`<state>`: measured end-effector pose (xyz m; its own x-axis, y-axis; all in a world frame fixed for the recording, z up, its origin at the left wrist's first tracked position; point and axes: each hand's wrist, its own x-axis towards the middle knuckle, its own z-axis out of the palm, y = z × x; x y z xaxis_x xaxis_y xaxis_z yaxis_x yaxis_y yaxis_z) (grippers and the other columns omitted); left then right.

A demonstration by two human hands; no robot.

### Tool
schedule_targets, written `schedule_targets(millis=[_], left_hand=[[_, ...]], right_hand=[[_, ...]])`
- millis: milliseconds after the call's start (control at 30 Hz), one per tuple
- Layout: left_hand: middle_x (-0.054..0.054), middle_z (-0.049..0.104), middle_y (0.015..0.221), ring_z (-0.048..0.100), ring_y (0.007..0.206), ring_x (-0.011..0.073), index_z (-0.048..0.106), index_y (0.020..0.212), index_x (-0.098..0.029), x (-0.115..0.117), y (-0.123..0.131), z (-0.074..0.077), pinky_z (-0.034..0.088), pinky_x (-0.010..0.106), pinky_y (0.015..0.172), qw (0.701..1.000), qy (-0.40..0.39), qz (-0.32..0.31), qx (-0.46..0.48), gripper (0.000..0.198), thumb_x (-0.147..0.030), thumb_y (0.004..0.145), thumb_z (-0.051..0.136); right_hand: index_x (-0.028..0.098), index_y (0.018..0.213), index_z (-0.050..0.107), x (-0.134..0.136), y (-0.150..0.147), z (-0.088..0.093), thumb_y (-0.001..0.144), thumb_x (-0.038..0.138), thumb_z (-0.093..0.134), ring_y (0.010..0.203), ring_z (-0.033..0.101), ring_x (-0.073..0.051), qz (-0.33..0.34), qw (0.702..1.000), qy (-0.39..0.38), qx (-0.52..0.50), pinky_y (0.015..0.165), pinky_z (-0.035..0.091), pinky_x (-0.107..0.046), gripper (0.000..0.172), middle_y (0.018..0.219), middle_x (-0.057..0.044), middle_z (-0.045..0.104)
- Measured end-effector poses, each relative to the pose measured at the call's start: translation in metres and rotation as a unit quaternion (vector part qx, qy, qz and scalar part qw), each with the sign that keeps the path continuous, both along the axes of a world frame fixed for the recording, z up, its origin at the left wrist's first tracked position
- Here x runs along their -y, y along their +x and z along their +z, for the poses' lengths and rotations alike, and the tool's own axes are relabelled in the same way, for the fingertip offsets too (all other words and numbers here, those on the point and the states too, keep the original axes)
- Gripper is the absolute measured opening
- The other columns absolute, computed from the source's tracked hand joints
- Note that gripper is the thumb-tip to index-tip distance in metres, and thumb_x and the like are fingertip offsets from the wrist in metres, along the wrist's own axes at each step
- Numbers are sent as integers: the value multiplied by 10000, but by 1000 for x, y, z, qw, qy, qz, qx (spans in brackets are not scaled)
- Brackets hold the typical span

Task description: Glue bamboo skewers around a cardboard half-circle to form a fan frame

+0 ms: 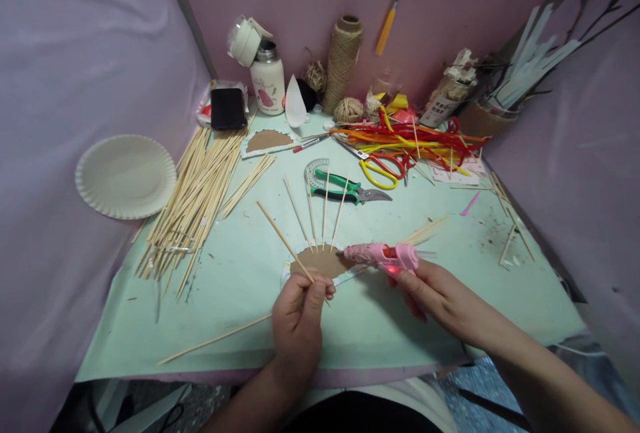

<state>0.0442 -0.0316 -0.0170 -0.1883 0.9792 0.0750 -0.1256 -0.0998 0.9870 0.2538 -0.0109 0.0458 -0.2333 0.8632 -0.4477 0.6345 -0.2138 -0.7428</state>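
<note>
Currently, the fingers of the left hand (299,316) are pinched on a bamboo stick (283,229) close to its near end, while those of the right hand (425,289) are wrapped around a pink glue gun (383,256). The cardboard half-disc (325,263) lies just beyond the left fingertips and to the left of the right-hand fingers; the nozzle (342,254) is at its right part, contact not discernible. Four fanned sticks (326,209) extend away from the fingers, their feet at the cardboard. Caution: the nozzle, presumably hot, is directed leftward just beyond the left fingertips; advancing the left hand into its line could cause a burn. The nozzle is also near the foot of the rightmost fanned stick; a sideways slip of the right hand could displace that stick, particularly if its bond is weak. Because the left-hand pinch is near one end, the long far portion of the held stick is unsupported and may swing into the fan. Adhesive that cools before contact would probably yield a poor joint. A second stick (215,341) lies leftward of the left hand, its inner end hidden; a forearm movement could drag it across the surface (240,266).
</note>
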Motion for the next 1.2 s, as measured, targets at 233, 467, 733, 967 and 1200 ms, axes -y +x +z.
schedule_targets(millis=[233, 467, 733, 967, 1200], left_hand=[[15, 638, 690, 596, 686, 132, 623, 714, -184, 0, 0, 0, 487, 237, 655, 1000, -8, 0, 4, 298, -383, 934, 591], [7, 639, 695, 591, 683, 123, 621, 716, -187, 1, -1, 0, 472, 228, 654, 1000, -5, -2, 1, 285, -367, 935, 594], [9, 637, 692, 590, 683, 127, 623, 722, -183, 0, 0, 0, 471, 231, 654, 1000, -6, 0, -3, 293, -380, 937, 589], [9, 631, 701, 588, 704, 129, 623, 718, -186, 0, 0, -3, 472, 233, 674, 1000, -4, -4, -2, 290, -358, 945, 576], [14, 629, 704, 579, 709, 133, 635, 728, -183, 1, -1, -5, 469, 235, 676, 1000, -10, -7, 1, 285, -365, 943, 584]], right_hand=[[218, 663, 506, 2, 4, -3, 916, 744, 303, 551, 547, -176, -2, 1000, 4, 15, 571, 452, -310, 618, 568, -31, 584], [224, 692, 499, 0, 4, -5, 918, 727, 321, 544, 548, -178, -11, 1000, 10, 14, 556, 451, -307, 580, 559, -24, 583], [228, 622, 482, -1, 2, -2, 899, 752, 314, 540, 547, -183, -18, 999, 9, 27, 564, 448, -317, 616, 550, -35, 577], [229, 635, 488, -2, 3, -4, 916, 722, 334, 525, 546, -175, -18, 999, 21, 23, 555, 440, -305, 588, 536, -22, 578], [227, 657, 511, -3, 2, -1, 942, 659, 344, 531, 532, -174, -8, 999, 35, 25, 548, 431, -299, 545, 551, -16, 562]])
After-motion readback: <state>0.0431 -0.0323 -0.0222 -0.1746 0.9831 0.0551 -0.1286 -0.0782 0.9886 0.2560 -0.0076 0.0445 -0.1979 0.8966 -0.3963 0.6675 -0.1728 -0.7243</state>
